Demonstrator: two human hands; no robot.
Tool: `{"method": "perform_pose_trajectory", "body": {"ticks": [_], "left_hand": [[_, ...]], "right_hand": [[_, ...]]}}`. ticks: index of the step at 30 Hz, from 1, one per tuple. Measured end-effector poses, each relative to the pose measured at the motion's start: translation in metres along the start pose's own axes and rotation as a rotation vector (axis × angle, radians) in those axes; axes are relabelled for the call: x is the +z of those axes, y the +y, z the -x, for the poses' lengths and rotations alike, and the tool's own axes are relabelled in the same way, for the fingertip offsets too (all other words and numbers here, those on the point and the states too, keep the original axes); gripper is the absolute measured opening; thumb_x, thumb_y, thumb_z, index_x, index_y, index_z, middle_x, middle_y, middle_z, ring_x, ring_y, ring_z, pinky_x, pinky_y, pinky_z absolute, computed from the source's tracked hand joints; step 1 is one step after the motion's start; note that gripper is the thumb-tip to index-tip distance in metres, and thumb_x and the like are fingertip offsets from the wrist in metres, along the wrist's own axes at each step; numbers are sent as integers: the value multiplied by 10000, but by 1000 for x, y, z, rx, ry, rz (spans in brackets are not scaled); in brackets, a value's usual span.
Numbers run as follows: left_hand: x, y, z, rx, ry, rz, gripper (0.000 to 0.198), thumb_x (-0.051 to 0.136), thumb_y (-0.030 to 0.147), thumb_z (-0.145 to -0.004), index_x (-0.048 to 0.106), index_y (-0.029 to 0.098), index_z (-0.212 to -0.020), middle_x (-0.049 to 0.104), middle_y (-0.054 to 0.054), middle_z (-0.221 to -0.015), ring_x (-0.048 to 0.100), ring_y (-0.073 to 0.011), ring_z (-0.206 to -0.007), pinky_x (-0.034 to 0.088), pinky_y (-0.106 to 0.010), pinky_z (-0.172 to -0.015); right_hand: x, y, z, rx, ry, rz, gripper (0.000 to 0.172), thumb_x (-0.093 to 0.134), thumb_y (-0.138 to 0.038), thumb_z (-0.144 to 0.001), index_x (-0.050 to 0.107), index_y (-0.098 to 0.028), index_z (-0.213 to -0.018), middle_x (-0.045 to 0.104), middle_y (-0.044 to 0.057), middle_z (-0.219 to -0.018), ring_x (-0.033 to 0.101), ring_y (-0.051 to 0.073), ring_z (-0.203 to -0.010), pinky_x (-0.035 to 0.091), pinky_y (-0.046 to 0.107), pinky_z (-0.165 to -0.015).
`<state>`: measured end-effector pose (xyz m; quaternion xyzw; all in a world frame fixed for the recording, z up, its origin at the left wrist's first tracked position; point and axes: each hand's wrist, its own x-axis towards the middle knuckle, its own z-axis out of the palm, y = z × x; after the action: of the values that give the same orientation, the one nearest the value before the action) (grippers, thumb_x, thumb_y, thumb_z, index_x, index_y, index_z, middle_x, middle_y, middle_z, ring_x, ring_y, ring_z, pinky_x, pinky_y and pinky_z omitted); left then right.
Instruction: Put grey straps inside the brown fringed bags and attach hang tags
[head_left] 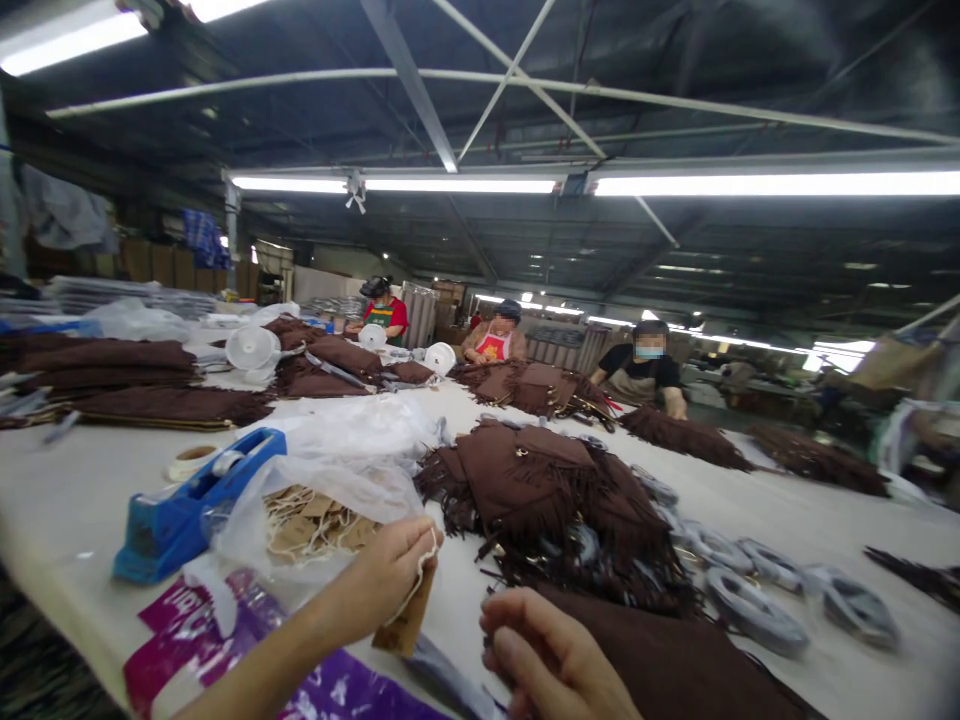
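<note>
My left hand [390, 575] is closed in a pinch on a brown paper tag [409, 622] with a white string, just in front of a clear plastic bag [315, 510] full of more tags. My right hand [551, 655] sits at the bottom middle with its fingers curled, resting on a brown fringed suede piece [675, 660]; what it holds, if anything, is hidden. A pile of the same brown fringed pieces [547, 495] lies right behind both hands.
A blue tape dispenser [187, 510] and a tape roll [191, 460] stand at the left. Purple and white plastic [225, 640] lies at the table's near edge. Grey coiled items [757, 595] lie at the right. Three people work at the far side among more brown stacks.
</note>
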<state>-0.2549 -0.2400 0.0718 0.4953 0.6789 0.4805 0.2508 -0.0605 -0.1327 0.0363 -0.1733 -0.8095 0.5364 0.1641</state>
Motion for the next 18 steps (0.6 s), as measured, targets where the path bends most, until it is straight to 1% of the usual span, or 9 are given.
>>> {"method": "perform_pose_trajectory", "body": {"ticks": [2,4,6,8,10,12,14,16,18], "left_hand": [[19,1,-3,45,-2,-37,338,342,482,-867,346,226,-646,344,62,-593,343,-129,-576,316,-239,-553],[38,0,-6,84,-36,-22,311,361,446,-857,365,220,-644,368,53,-614,360,-134,-613,333,-237,-582],[57,-2,-7,88,-135,77,252,406,396,-827,413,209,-658,400,44,-635,379,-136,-643,352,-236,-606],[72,-2,-5,88,-267,232,192,439,345,-804,470,194,-690,434,36,-655,408,-141,-678,373,-236,-634],[84,1,-2,96,-367,328,182,463,327,-800,508,180,-702,455,32,-662,430,-144,-703,385,-241,-663],[90,4,2,97,-424,337,229,487,361,-812,519,172,-686,453,35,-658,428,-138,-691,380,-240,-663],[94,4,5,58,-477,315,312,503,447,-831,523,168,-693,430,47,-635,392,-116,-628,350,-224,-602],[98,-2,9,-30,-520,345,394,505,548,-833,501,177,-702,397,66,-586,336,-94,-542,288,-209,-511],[104,-11,11,-131,-550,427,420,532,601,-800,466,198,-704,372,89,-515,290,-82,-456,229,-206,-445]], "right_hand": [[11,-3,0,-77,120,-75,332,533,-448,-892,609,-210,-1110,652,70,-912,636,192,-776,519,220,-541],[13,-4,2,-263,260,69,306,539,-337,-896,605,-250,-1182,623,91,-1095,643,194,-849,544,242,-632],[8,-4,7,-476,316,302,352,521,-231,-899,602,-294,-1235,552,104,-1269,646,184,-880,546,268,-733],[2,-4,13,-592,301,476,361,490,-174,-913,626,-303,-1222,556,111,-1279,646,178,-874,537,274,-760],[-4,-3,19,-610,295,482,301,488,-168,-926,679,-283,-1127,636,98,-1142,644,174,-859,528,255,-740],[-7,-1,24,-560,310,320,187,540,-215,-921,722,-247,-950,682,70,-973,640,174,-854,516,246,-749],[-10,3,29,-387,317,21,171,615,-323,-893,696,-205,-800,661,28,-752,607,136,-676,497,209,-618],[-12,8,34,-131,300,-335,292,670,-452,-842,632,-182,-739,523,-47,-521,417,68,-423,349,156,-399],[-14,14,39,59,297,-617,392,700,-545,-785,590,-172,-737,418,-95,-455,227,26,-348,166,139,-323]]}}
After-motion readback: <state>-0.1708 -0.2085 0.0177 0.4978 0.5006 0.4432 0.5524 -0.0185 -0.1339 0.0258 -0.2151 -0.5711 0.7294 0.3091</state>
